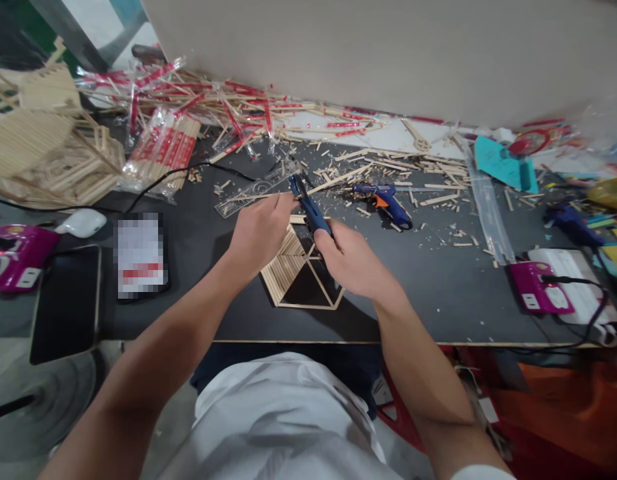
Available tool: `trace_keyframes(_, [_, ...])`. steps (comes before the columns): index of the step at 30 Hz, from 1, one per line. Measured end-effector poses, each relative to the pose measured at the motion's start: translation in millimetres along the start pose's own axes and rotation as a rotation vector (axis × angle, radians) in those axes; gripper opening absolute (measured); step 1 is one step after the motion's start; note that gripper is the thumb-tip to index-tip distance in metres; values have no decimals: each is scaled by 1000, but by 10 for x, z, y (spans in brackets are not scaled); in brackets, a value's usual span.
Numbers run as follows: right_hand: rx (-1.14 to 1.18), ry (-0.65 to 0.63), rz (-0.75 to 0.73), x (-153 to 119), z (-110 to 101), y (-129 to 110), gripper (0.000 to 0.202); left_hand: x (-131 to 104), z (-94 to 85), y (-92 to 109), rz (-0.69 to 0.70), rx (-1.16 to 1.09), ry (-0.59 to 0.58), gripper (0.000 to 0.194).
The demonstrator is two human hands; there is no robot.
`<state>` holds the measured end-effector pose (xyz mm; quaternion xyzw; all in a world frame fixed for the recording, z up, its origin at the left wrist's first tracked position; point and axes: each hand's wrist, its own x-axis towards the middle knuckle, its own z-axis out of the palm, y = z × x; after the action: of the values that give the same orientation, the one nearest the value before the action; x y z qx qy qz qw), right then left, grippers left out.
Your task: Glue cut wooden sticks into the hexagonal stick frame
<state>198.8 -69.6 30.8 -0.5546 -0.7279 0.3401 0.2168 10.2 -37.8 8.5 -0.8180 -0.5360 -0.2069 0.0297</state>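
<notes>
My right hand (pixel 351 257) is closed around a blue hand tool (pixel 313 212) that looks like cutters, its jaw end pointing up and away from me. Beside the jaws, the fingers of my left hand (pixel 265 227) pinch a thin wooden stick (pixel 338 180), which seems to run past the tool to the upper right. Below both hands a hexagonal wooden frame (pixel 308 307) lies on the table. Sticks fill its left part in close rows, while bare spokes divide the rest. My hands hide some of its upper and right edges.
A blue glue gun (pixel 393 205) lies right of the tool, among stick offcuts. A clear ruler (pixel 258 192) is behind my left hand. Wrapped chopsticks (pixel 161 150) and wooden structures (pixel 33 153) stand left. Phones (pixel 65 300) and magenta power adapters (pixel 538 288) line the sides.
</notes>
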Motion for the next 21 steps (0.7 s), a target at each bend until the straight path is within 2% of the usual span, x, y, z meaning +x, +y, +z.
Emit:
trace_keyframes(5, [5, -1, 1, 9, -6, 5, 29, -6, 21, -12, -12, -85, 12, 40])
trace_keyframes(10, [-17, -9, 11, 20, -11, 4, 28, -1, 24, -16, 10, -29, 10, 38])
trace_keyframes(16, [-74, -66, 72, 30, 24, 12, 53, -2, 55, -23, -5, -46, 32, 36])
trace_keyframes(21, [-96, -56, 63, 69, 56, 24, 61, 7, 65, -31, -46, -75, 3, 31])
